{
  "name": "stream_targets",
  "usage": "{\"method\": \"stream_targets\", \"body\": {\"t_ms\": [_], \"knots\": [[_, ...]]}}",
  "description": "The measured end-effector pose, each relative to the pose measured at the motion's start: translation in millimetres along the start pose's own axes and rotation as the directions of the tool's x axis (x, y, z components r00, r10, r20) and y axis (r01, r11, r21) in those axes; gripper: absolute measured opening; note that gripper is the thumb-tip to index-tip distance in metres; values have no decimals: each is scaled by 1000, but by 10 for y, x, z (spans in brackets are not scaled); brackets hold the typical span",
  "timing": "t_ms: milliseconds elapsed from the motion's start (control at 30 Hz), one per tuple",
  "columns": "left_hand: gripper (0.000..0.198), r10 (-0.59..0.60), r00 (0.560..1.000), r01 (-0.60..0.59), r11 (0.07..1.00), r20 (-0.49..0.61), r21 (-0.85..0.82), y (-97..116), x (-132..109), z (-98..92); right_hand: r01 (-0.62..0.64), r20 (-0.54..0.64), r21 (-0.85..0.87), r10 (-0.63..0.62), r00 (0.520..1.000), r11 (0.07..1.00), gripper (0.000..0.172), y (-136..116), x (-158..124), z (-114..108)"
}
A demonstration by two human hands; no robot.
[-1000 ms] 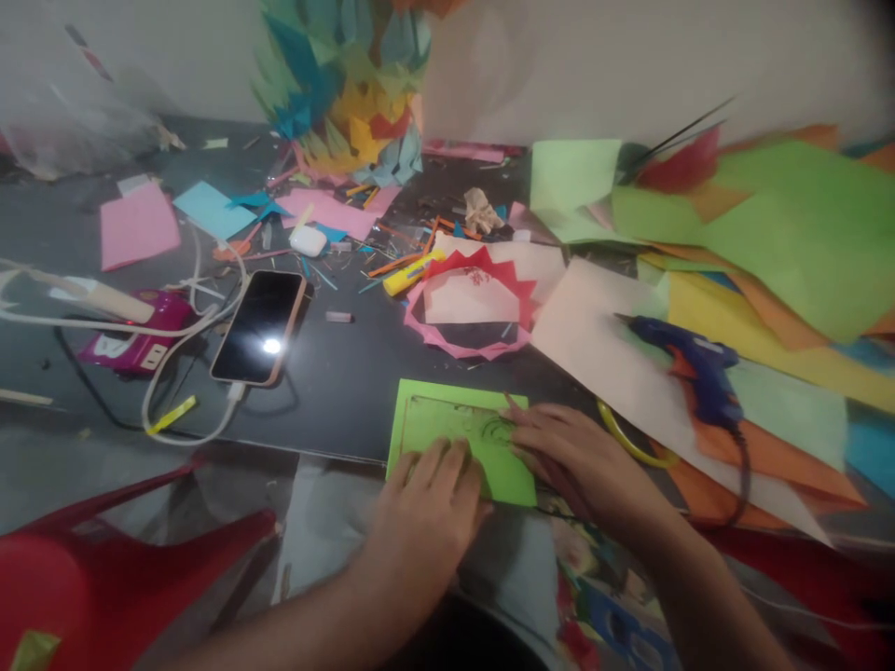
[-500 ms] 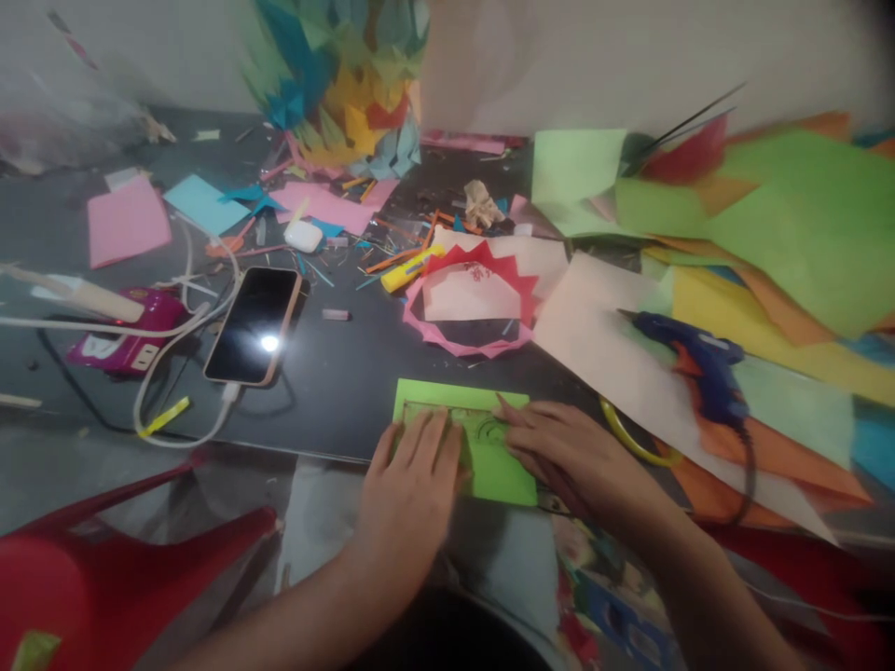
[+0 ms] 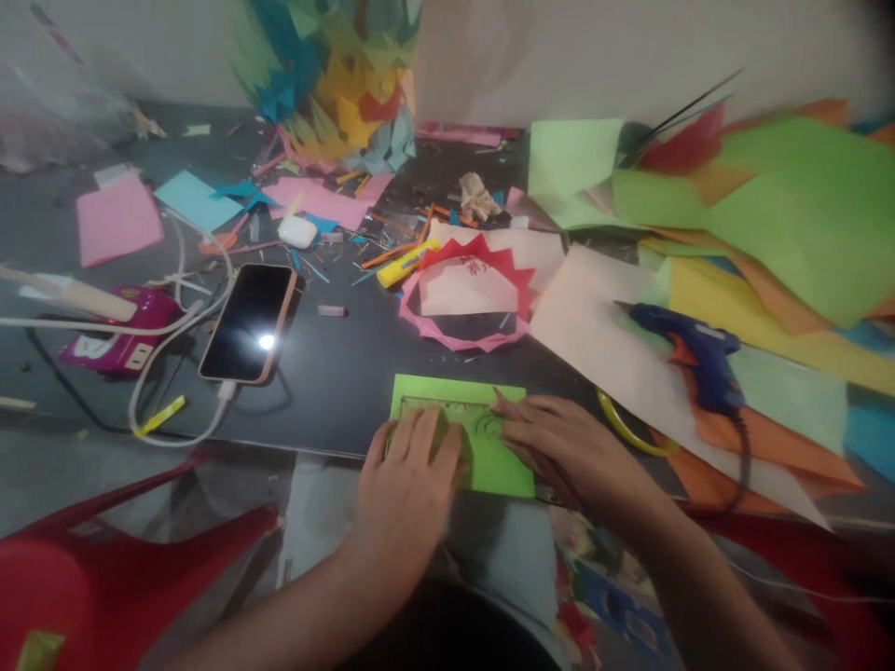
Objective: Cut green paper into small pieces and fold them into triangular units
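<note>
Paper (image 3: 498, 473), bright green, lies at the near edge of the table (image 3: 342, 382). I see the left hand (image 3: 412, 466) outstretched, pressing a clear ruler (image 3: 482, 426) onto it; the right hand (image 3: 559, 438) pinches what looks like a pencil (image 3: 501, 401).

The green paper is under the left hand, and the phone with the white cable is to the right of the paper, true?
Not quite: the phone is to the left of the green paper, as the head view shows. The white cable is there, and the left hand is over the paper.
</note>
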State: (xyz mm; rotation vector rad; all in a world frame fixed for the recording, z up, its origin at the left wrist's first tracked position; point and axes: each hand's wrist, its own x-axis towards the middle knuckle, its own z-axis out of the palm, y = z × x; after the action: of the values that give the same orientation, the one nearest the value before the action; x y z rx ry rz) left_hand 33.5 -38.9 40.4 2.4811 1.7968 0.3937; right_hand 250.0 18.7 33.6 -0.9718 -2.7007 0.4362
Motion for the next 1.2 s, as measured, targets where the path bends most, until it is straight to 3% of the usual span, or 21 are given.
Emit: {"method": "stream_targets", "body": {"t_ms": [200, 433, 800, 933, 1067, 1133, 1200], "knots": [[26, 0, 1000, 0, 1000, -5, 24, 8, 4, -17, -14, -8, -14, 14, 1000, 1000, 21, -30, 5, 11], [26, 11, 1000, -10, 999, -17, 32, 12, -5, -20, -38, -135, 31, 42, 990, 999, 19, -60, -13, 54], [26, 11, 1000, -11, 999, -12, 42, 11, -19, -17, -47, -163, 71, 58, 985, 996, 18, -63, -18, 98], [26, 22, 1000, -21, 999, -16, 47, 12, -15, -18, -147, -196, 212, 190, 962, 966, 17, -95, 12, 65], [27, 29, 999, -29, 998, -14, 60, 18, -3, -16, -241, -218, 475, 379, 899, 846, 25, -187, 213, -93], [27, 39, 999, -38, 997, -12, 69, 18, -1, -9, -214, -213, 526, 371, 904, 823, 26, -234, 403, -176], [28, 52, 999, -51, 996, -13, 74, 14, -6, 3, -150, -210, 502, 287, 935, 852, 22, -266, 623, -221]]}}
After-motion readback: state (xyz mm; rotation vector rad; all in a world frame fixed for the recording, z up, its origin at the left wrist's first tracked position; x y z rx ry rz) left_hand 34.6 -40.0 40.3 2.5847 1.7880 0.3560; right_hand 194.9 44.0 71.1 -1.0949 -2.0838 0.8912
